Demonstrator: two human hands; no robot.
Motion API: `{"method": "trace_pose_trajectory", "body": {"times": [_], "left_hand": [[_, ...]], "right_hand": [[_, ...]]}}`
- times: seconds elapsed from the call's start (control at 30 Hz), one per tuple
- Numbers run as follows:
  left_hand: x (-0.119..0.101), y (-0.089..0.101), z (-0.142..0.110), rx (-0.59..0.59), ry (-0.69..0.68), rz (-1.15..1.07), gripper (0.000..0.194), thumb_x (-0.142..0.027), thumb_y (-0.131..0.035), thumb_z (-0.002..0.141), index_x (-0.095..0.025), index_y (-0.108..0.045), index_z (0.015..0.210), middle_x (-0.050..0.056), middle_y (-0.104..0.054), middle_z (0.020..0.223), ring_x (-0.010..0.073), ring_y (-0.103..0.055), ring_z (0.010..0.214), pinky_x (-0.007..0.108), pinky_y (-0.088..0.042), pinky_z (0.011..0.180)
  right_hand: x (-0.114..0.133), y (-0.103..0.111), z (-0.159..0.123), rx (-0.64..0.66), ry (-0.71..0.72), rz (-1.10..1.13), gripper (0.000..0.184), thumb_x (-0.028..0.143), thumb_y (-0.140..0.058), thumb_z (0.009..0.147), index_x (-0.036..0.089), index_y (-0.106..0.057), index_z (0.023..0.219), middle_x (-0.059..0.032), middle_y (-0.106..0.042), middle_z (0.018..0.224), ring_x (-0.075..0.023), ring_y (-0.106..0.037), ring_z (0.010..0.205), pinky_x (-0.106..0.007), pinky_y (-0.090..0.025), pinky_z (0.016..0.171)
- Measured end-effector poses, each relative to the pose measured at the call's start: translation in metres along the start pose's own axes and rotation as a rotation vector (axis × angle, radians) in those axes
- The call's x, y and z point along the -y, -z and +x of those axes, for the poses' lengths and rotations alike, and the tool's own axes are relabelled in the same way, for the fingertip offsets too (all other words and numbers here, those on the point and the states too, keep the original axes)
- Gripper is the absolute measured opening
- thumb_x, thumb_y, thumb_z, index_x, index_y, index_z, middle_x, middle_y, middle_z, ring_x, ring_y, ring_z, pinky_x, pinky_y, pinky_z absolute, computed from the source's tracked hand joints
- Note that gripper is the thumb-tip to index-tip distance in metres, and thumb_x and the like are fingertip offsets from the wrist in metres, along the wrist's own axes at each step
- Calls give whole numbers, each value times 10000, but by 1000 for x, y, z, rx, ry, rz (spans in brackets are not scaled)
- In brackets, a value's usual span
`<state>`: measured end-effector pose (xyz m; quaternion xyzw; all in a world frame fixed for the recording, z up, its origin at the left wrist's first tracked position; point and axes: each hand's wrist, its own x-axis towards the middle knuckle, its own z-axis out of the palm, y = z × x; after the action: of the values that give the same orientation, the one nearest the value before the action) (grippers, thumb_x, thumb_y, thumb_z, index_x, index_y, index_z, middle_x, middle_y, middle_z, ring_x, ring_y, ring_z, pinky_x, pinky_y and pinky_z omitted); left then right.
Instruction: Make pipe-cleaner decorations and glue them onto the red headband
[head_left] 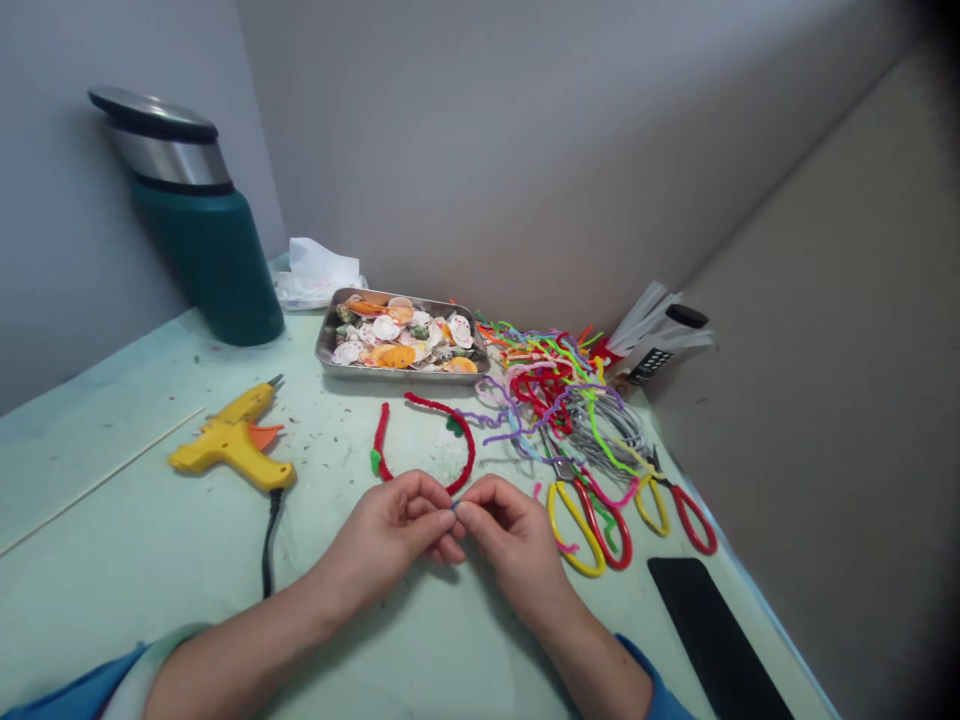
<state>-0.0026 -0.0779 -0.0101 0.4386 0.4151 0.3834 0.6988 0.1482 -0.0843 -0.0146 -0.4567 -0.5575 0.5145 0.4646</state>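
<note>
My left hand and my right hand meet fingertip to fingertip over the table. Both pinch a tiny bluish piece that is mostly covered by the fingers, so its kind does not show. Just beyond my hands lies a red pipe cleaner bent into an open loop, its near part hidden behind my fingers. A green bit sits on the loop's left side, and a dark green piece is at its right inner side.
Left stands a yellow glue gun with a black cord, near a thin stick. Behind are a teal bottle, tissues and a metal tray of shells. Rightward lie tangled pipe cleaners, scissors, more scissors and a black flat object.
</note>
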Motion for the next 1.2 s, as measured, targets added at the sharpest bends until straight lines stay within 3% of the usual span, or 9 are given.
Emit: {"method": "trace_pose_trajectory", "body": {"times": [0.17, 0.27, 0.4, 0.53, 0.7, 1.0, 1.2], "left_hand": [[-2, 1, -1, 53, 26, -80, 247, -309, -670, 725, -154, -484, 773, 25, -675, 684, 134, -635, 569, 251, -470, 571], [-5, 1, -2, 52, 23, -87, 248, -311, -669, 721, -153, -489, 783, 10, -668, 665, 114, -614, 534, 236, -458, 557], [-8, 1, -1, 4, 15, -15, 237, -303, -662, 709, -158, -485, 771, -18, -643, 615, 82, -556, 463, 205, -415, 505], [-4, 4, 2, -6, 12, 77, 227, -316, -638, 715, -168, -473, 765, -8, -652, 645, 61, -483, 404, 190, -347, 434], [5, 5, 2, -9, -39, 179, 167, -296, -592, 752, -180, -474, 777, -35, -620, 614, 55, -422, 396, 180, -294, 402], [7, 5, 0, -27, -55, 256, 126, -286, -557, 774, -184, -492, 810, -41, -618, 622, 60, -439, 406, 183, -303, 416], [8, 4, 4, -37, 47, 173, 203, -328, -582, 740, -151, -555, 835, -24, -618, 604, 112, -580, 461, 230, -441, 493]], "right_hand": [[-4, -4, -1, 17, -153, 294, 139, 274, -660, 758, 156, -597, 720, 37, -547, 563, -66, -412, 489, -203, -304, 486], [-5, -4, 0, 7, -164, 314, 128, 274, -660, 761, 162, -610, 723, 38, -548, 557, -63, -400, 482, -200, -295, 476], [0, 7, 4, 64, -52, 29, 115, 253, -633, 790, 167, -670, 723, 3, -601, 634, -81, -452, 525, -211, -357, 498], [5, 19, 8, 113, 122, -263, 115, 217, -602, 818, 190, -708, 853, -31, -638, 776, -126, -556, 678, -243, -435, 611], [6, 20, 6, 166, 312, -501, 132, 154, -562, 840, 198, -676, 889, -37, -634, 831, -144, -584, 785, -262, -443, 702], [5, 19, 3, 233, 302, -738, 116, 176, -482, 890, 187, -566, 810, -21, -582, 813, -137, -542, 745, -259, -394, 663], [2, 12, 2, 167, 277, -672, 135, 163, -452, 897, 182, -530, 788, -13, -558, 778, -135, -518, 737, -254, -377, 665]]}}
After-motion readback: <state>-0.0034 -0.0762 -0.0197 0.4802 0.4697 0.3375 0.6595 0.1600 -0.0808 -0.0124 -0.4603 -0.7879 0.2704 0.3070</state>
